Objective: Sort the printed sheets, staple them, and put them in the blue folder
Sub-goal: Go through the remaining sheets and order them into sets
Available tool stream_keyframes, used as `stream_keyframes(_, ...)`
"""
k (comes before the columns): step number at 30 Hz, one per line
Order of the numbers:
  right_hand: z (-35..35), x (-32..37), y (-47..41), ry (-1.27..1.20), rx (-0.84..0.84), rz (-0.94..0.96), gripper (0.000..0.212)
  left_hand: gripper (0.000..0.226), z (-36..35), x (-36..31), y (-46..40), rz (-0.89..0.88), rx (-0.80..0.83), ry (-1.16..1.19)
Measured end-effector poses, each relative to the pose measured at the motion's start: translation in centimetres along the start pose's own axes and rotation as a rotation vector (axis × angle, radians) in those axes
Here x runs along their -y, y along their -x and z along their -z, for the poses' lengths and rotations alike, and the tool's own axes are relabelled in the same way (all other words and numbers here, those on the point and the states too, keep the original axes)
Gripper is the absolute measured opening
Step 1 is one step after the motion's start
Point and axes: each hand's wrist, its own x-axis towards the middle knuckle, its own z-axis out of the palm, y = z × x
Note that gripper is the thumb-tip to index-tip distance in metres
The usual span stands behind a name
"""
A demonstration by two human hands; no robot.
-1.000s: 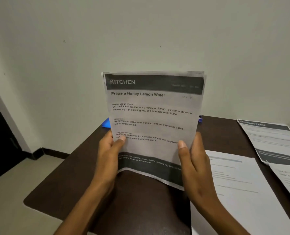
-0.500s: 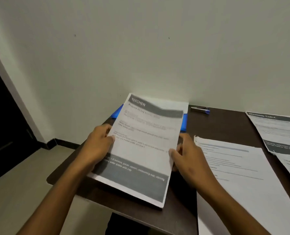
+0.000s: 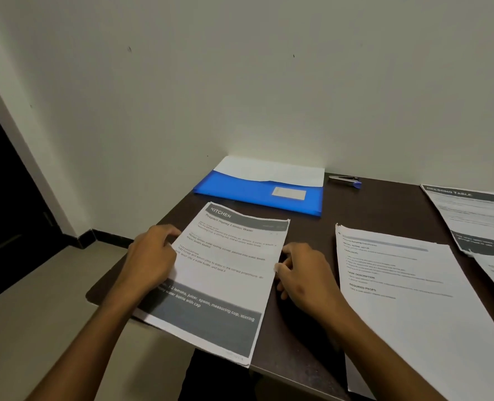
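The white printed sheets headed "KITCHEN" [image 3: 225, 273] lie flat on the dark brown wooden counter [image 3: 303, 227], between the two hands, their near corner hanging over the counter's edge. The left hand [image 3: 150, 259] rests on their left edge, fingers curled and pinching it. The right hand [image 3: 303, 273] sits at their right edge, fingertips curled against the paper. Beyond both hands lies the blue plastic folder [image 3: 254, 195] with white paper sticking out. Past the right hand, farther back, is a small metal stapler [image 3: 344, 180]; to its right lie more white printed sheets [image 3: 408, 290].
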Motion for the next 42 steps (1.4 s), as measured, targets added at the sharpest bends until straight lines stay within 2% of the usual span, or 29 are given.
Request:
stream_keyframes(7, -0.1, 0.9, -0.3, -0.001, 0.044, 0.021, 0.035, 0.027, 0.1, -0.1, -0.4, 0.008, -0.034, 0.009)
stream_keyframes(12, -0.1, 1.3, -0.3, 0.026, 0.062, 0.015, 0.029, 0.025, -0.3, 0.5, -0.9, -0.019, -0.025, -0.071)
stream_keyframes(15, 0.7, 1.4, 0.7, -0.002, 0.072, 0.054, 0.027, 0.020, -0.3, 1.0, -1.3, -0.019, -0.047, -0.198)
stream_keyframes(19, 4.3, -0.4, 2.9, -0.028, -0.094, 0.076, 0.044, 0.005, -1.0, -2.4, 0.7, -0.220, -0.217, -0.304)
stream_keyframes(21, 7.5, -2.6, 3.4, -0.034, -0.226, 0.049, 0.042, 0.017, -2.3, -6.1, 2.5, -0.305, -0.178, -0.195)
stream_keyframes(24, 11.8, -7.2, 4.1, 0.012, -0.378, -0.036, 0.034, 0.022, -5.2, -11.3, 4.8, -0.282, -0.005, -0.020)
stream_keyframes(28, 15.6, -13.0, 5.7, 0.213, -0.423, -0.180, 0.031, 0.003, -9.6, -15.9, 6.4, -0.263, 0.165, 0.031)
stream_keyframes(30, 16.4, -15.0, 6.6, 0.258, -0.430, -0.234, 0.028, 0.015, -11.5, -17.1, 6.3, -0.262, 0.221, -0.031)
stream_keyframes(36, 15.4, -17.8, 8.4, 0.300, -0.460, -0.243, 0.008, 0.030, -14.5, -18.9, 6.3, -0.340, 0.214, -0.130)
stream_keyframes(42, 14.9, -18.0, 8.5, 0.183, -0.453, -0.193, 0.029, 0.029, -16.1, -20.6, 6.8, -0.300, 0.239, -0.155)
